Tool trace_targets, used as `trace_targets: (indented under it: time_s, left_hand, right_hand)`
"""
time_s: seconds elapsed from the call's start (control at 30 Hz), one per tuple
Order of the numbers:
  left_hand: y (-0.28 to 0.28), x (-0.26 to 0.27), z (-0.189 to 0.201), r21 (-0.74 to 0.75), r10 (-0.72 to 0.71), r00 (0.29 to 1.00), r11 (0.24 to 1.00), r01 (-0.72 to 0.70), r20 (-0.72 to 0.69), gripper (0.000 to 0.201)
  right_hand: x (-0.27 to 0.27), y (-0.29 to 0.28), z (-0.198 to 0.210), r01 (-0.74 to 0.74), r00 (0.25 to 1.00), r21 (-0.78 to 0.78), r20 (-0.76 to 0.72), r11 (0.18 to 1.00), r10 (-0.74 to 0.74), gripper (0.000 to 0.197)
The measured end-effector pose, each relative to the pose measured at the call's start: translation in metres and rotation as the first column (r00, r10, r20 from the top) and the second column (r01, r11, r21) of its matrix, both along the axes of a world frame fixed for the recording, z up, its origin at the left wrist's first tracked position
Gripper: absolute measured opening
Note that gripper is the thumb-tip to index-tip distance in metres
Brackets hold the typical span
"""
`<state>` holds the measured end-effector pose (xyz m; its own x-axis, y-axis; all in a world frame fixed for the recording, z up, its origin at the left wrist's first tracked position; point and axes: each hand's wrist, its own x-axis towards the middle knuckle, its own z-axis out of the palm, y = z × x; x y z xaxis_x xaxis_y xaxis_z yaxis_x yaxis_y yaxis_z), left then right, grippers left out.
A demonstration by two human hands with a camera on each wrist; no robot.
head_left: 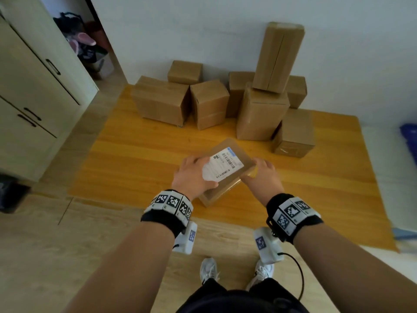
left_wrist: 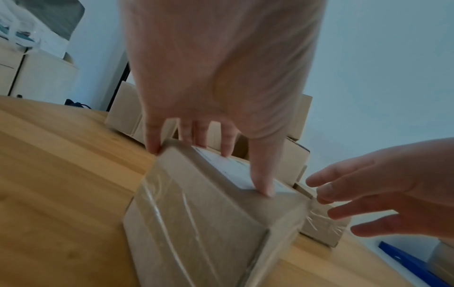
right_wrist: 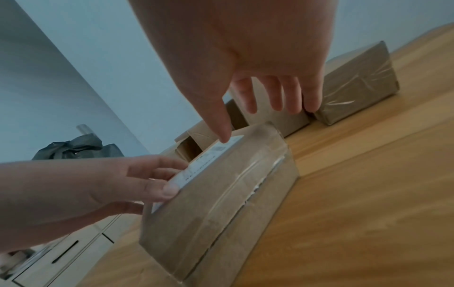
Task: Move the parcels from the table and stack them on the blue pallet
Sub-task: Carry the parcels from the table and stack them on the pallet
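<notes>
A flat brown parcel (head_left: 247,164) with a white shipping label lies at the near part of the wooden table (head_left: 135,154). My left hand (head_left: 194,175) grips its left end. In the left wrist view the fingers (left_wrist: 226,147) hook over the far edge of the parcel (left_wrist: 196,223) and the thumb presses on the label. My right hand (head_left: 261,172) is at the right end with fingers straight and spread. In the right wrist view only its thumb tip touches the top edge of the parcel (right_wrist: 221,203). A corner of the blue pallet (head_left: 408,136) shows at the far right.
Several brown parcels (head_left: 264,114) are piled at the table's back against the wall, a tall one (head_left: 277,57) standing on top. A white cabinet (head_left: 29,86) stands to the left. My feet are at the table's near edge.
</notes>
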<state>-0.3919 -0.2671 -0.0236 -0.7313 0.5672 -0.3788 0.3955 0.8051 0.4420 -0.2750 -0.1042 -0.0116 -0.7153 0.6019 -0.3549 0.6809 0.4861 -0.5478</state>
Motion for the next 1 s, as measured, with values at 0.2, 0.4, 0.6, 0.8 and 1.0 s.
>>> trace_targets:
  time_s: [0.2,0.4,0.6,0.8,1.0]
  left_hand:
    - [0.007,0.034,-0.017,0.021,0.255,0.956,0.965,-0.26,0.142,0.076]
    - [0.012,0.064,-0.026,0.069,0.272,0.917,0.95,-0.304,0.292,0.066]
    - [0.017,0.072,-0.01,0.086,0.287,0.868,0.933,-0.349,0.406,0.055]
    - [0.043,0.088,0.017,0.24,0.255,0.862,0.891,-0.386,0.438,0.064]
    - [0.093,0.116,0.049,0.344,0.091,0.894,0.902,-0.261,0.438,0.077]
  right_hand:
    - [0.025,-0.005,-0.011,0.098,0.994,-0.161,0.059,0.982,-0.089,0.076]
    - [0.044,-0.009,-0.026,0.127,0.992,-0.321,0.046,0.939,-0.118,0.061]
    - [0.05,-0.004,-0.022,0.147,0.989,-0.365,0.064,0.919,-0.132,0.058]
    - [0.074,0.019,0.002,0.241,0.96,-0.359,-0.047,0.902,-0.276,0.059]
    - [0.126,0.051,0.036,0.365,0.881,-0.345,-0.173,0.865,-0.44,0.062]
